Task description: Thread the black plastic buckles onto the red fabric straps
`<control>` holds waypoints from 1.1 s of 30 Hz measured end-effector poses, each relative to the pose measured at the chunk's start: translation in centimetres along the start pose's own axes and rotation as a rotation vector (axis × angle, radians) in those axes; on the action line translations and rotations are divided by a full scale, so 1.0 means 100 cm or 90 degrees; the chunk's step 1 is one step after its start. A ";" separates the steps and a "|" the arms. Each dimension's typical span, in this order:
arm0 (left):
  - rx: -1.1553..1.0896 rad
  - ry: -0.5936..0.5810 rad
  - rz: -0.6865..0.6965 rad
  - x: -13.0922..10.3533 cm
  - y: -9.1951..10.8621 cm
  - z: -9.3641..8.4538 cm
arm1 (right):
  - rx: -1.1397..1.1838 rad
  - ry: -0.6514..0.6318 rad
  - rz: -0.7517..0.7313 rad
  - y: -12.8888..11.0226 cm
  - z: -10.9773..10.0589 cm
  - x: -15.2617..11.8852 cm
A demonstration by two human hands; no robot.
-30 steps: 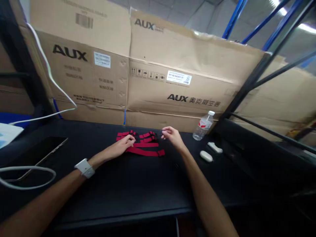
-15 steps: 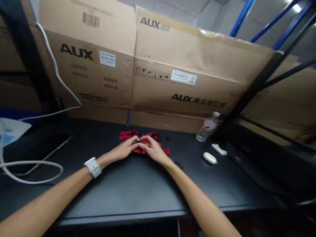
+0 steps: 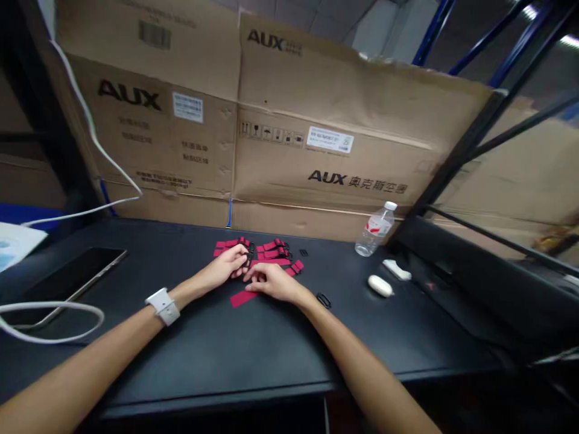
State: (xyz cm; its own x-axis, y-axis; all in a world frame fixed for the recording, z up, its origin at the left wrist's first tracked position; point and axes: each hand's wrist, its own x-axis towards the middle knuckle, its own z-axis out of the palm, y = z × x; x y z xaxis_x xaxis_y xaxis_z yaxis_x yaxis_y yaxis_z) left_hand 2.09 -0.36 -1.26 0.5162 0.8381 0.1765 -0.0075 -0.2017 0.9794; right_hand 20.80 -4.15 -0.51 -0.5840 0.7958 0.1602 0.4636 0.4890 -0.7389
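Note:
My left hand [image 3: 228, 265] is closed at the near side of a group of red straps [image 3: 270, 250] with black buckles; a small black piece shows at its fingertips. Beside it, my right hand [image 3: 270, 281] has bent fingers resting on a red strip [image 3: 243, 298] that lies slantwise on the black table [image 3: 226, 349]. Another red strap end [image 3: 296, 267] with a black slider sticks out behind my right hand. A black ring-shaped buckle [image 3: 324, 300] lies right of my right wrist, and a small black piece [image 3: 303, 253] lies farther back.
A water bottle [image 3: 375, 230], a white oval case [image 3: 380, 286] and a white object [image 3: 397, 269] stand or lie at the right. A phone [image 3: 75, 283] and white cable [image 3: 97, 316] are at the left. Cardboard boxes [image 3: 316, 199] line the back.
My hands were together at the fingertips and are now apart. The red strip now reaches out toward the near side, under my right fingers. The view has shifted slightly.

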 end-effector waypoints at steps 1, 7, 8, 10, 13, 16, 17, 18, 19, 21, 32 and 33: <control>-0.003 0.006 0.000 0.000 -0.001 0.000 | -0.017 -0.004 -0.012 0.000 -0.001 0.000; 0.007 0.018 0.006 0.002 -0.004 -0.005 | -0.097 -0.033 -0.065 -0.001 -0.003 -0.001; 0.007 0.016 0.006 0.002 -0.004 -0.005 | -0.094 -0.032 -0.060 -0.001 -0.003 -0.001; 0.003 0.011 0.006 0.002 -0.005 -0.006 | -0.070 -0.023 -0.049 -0.002 -0.001 0.000; -0.017 0.003 0.001 0.002 -0.006 -0.006 | 0.039 0.019 -0.035 -0.001 0.000 0.002; -0.048 0.010 -0.002 0.002 -0.006 -0.006 | 0.173 0.124 -0.022 0.002 0.000 0.006; -0.057 0.014 -0.005 0.002 -0.005 -0.006 | 0.203 0.159 -0.016 0.004 0.000 0.008; -0.062 0.017 -0.008 0.002 -0.005 -0.006 | 0.224 0.187 -0.011 0.006 -0.001 0.009; -0.066 0.016 -0.011 0.002 -0.004 -0.006 | 0.238 0.209 -0.006 0.008 -0.001 0.010; -0.079 0.001 -0.015 0.002 -0.003 -0.005 | 0.249 0.235 0.000 0.010 -0.003 0.012; -0.017 -0.136 0.020 0.001 -0.005 -0.003 | 0.275 0.217 -0.045 0.009 0.002 0.013; -0.016 -0.141 0.025 0.001 -0.006 -0.003 | 0.273 0.226 -0.049 0.009 0.003 0.012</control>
State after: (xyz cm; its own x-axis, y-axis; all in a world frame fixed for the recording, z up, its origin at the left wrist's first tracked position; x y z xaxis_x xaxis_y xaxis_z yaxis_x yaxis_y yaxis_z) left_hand 1.87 0.05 -1.81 0.6901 0.6977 0.1921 -0.0513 -0.2176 0.9747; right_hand 20.29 -2.85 -1.12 -0.3111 0.8713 0.3796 0.0721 0.4199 -0.9047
